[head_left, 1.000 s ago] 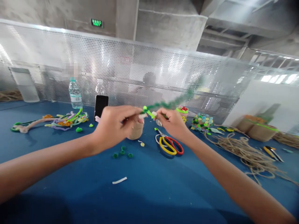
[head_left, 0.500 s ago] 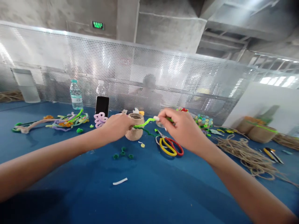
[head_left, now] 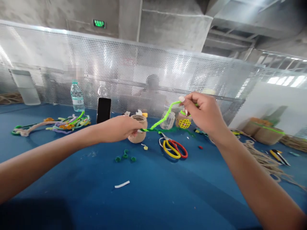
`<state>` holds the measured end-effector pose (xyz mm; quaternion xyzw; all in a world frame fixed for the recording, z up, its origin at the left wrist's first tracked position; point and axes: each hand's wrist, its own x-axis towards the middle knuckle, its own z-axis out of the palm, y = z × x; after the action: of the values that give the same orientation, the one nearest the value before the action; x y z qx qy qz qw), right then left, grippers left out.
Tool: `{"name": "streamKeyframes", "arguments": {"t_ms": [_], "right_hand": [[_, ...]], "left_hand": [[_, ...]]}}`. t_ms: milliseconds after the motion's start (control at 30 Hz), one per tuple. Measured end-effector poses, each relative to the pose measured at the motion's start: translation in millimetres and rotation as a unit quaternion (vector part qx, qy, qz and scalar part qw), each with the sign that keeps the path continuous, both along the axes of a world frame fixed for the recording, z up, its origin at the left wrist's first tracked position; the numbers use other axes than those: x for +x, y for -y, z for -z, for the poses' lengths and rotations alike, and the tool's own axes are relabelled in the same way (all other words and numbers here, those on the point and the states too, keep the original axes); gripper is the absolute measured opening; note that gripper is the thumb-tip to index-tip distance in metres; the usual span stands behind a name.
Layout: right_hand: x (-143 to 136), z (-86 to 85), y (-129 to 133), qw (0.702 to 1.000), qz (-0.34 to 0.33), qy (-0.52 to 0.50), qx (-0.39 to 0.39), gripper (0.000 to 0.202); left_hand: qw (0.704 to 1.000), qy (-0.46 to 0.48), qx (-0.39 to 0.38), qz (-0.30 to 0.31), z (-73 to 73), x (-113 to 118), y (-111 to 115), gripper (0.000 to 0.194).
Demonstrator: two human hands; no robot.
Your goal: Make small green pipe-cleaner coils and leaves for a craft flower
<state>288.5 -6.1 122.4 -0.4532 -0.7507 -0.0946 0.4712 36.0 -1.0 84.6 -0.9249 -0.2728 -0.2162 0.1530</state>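
My left hand (head_left: 122, 128) pinches a dark green pipe cleaner (head_left: 171, 130) and the near end of a bright green pipe cleaner (head_left: 165, 118), where the two are twisted together. The bright one slants up to my right hand (head_left: 200, 110), whose fingers are closed on it. The dark one runs off to the right, its far end blurred. Behind my left fingers a twine-wrapped jar (head_left: 137, 137) stands upright. Scissors with one yellow and one red handle (head_left: 175, 149) lie on the blue table (head_left: 148, 198) below the pipe cleaners.
Small dark green curls (head_left: 125, 155) and a white strip (head_left: 122, 184) lie in front. Mixed pipe cleaners (head_left: 67, 124), a bottle (head_left: 78, 98) and a phone (head_left: 104, 110) are at left. Behind are a clear jar (head_left: 168, 120) and a flowered jar (head_left: 184, 121); twine (head_left: 261, 158) and a cutter (head_left: 279, 156) lie right.
My right hand has moved up and right, drawing the bright green pipe cleaner into a longer slant. The clear and flowered jars show more fully. The purple flower by the phone is now hidden.
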Motion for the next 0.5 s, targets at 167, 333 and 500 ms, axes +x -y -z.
{"name": "streamKeyframes", "arguments": {"t_ms": [167,333,500], "right_hand": [[-7,17.7,-22,0.994,0.032,0.076,-0.073,0.025],[-18,29.3,-18,0.97,-0.015,0.196,-0.143,0.026],[-29,20.4,29,0.916,-0.004,0.35,-0.196,0.026]], "left_hand": [[0.995,0.089,0.015,0.03,6.3,8,12,0.023],[0.97,0.201,0.085,-0.109,-0.3,0,6,0.024],[0.943,0.004,0.109,-0.314,-6.8,-2,-4,0.021]]}}
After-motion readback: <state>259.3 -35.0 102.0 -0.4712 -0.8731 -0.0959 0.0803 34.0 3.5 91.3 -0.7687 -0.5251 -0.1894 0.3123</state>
